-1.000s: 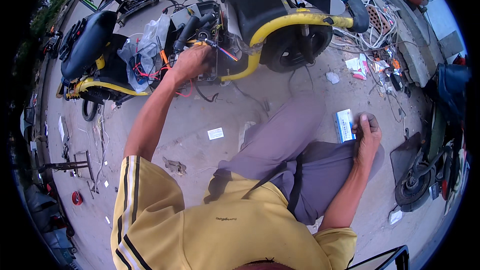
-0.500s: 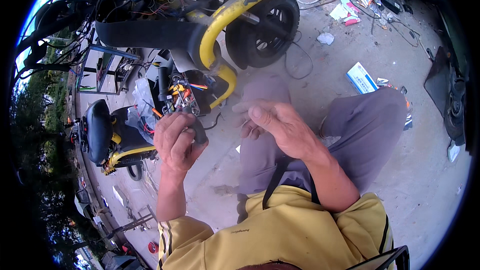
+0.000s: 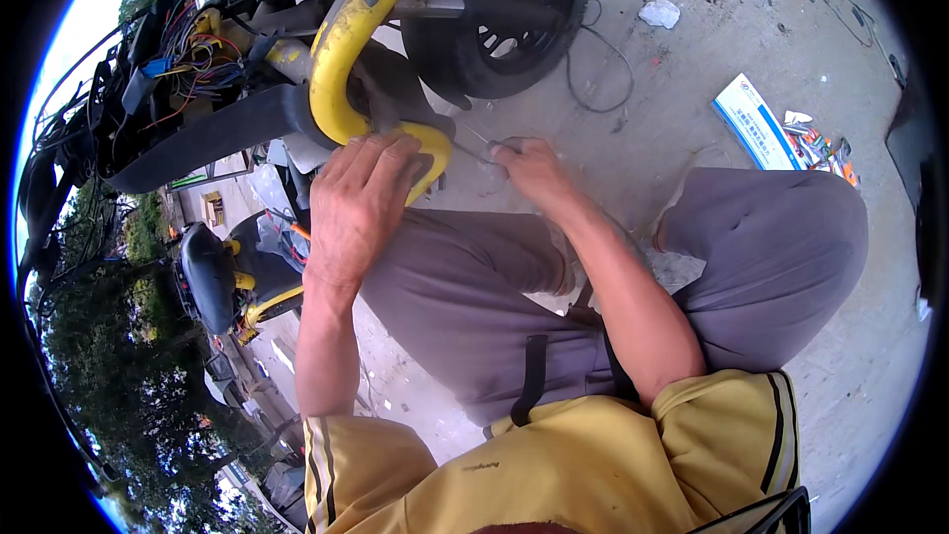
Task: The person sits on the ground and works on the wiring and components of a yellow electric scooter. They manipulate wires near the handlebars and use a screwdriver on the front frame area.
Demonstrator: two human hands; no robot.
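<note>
We take the yellow tube [image 3: 341,49], the thick curved bar of the vehicle's frame, as our landmark; it sweeps down from the upper edge and turns in a bend in front of us. Our left hand [image 3: 361,200] lies over that lower bend, its back toward us and its fingers close together, bent at the knuckles; the palm is hidden, so we cannot tell whether it grips the tube or anything else. Our right hand [image 3: 536,173] is just to the right of the bend, fingers curled in and thumb and forefinger narrowed on a thin rod [image 3: 478,134], which points up and left toward the tube; whether it is a tool or a stiff wire, we cannot tell. Right of the tube's upper part we see a black wheel [image 3: 509,15], and farther right of the tube a dark cable [image 3: 633,87] loops on the ground. Left of the tube, a long black panel [image 3: 217,138] stretches away beneath a tangle of coloured wires [image 3: 203,59]. Well apart from the tube, on its right, a white and blue box [image 3: 756,124] lies beside some small packets [image 3: 820,148]. Below and left of the tube stands a black seat [image 3: 210,277], and our greyish-purple trousers [image 3: 474,287] spread below the bend.
</note>
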